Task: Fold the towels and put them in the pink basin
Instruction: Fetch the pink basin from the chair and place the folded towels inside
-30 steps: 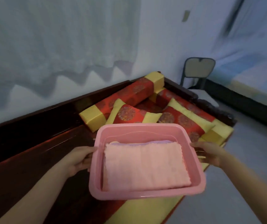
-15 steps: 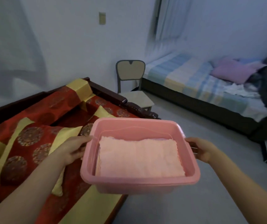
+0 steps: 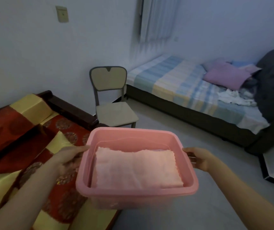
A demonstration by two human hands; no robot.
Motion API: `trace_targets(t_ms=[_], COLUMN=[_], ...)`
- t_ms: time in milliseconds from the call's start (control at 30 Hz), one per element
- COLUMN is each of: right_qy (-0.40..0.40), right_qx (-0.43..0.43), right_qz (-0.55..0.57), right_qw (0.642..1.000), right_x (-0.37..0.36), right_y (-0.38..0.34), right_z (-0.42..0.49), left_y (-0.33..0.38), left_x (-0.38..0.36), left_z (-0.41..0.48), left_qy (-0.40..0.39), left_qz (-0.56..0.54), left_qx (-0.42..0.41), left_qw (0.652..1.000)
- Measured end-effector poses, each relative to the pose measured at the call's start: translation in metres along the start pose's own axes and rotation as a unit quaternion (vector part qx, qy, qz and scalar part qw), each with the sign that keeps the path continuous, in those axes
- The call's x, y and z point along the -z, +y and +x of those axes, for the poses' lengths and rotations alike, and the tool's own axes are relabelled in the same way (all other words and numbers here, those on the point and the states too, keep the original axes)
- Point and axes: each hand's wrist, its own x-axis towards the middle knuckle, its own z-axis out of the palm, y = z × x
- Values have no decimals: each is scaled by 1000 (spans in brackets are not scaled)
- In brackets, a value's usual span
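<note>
Basin (image 3: 133, 191): smooth plastic, faint sheen.
Towel (image 3: 136, 168): soft cloth, finely ribbed nap, matt.
Cushions (image 3: 3, 130): patterned woven cloth, satin sheen.
Bench frame (image 3: 69, 107): dark wood, polished.
Chair (image 3: 114, 113): smooth matt seat and back, plastic by the look.
Bedsheet (image 3: 182, 83): striped cloth, matt.
Floor (image 3: 199, 146): smooth, matt.

The pink basin (image 3: 133, 192) hides fingertips of left hand (image 3: 68, 159) and right hand (image 3: 199, 159). Its top towel (image 3: 136, 168) covers any layers beneath; the bed (image 3: 191, 87) is cropped rightward.
</note>
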Motion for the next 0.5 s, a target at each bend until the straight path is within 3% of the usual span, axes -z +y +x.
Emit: trace_targets(t_ms=[300,500], right_qy=[-19,-59], right_qx=[5,-11], right_qz=[-16,-55], right_qw=[1000,997], right_x=[41,40], right_y=[-136,-214], right_z=[179,324], left_y=[91,138], left_x=[-110,-165], left_z=[153,264], left_qy=[31,111], left_qz=[24,25], left_qx=[5,-2], left_qw=[999,994])
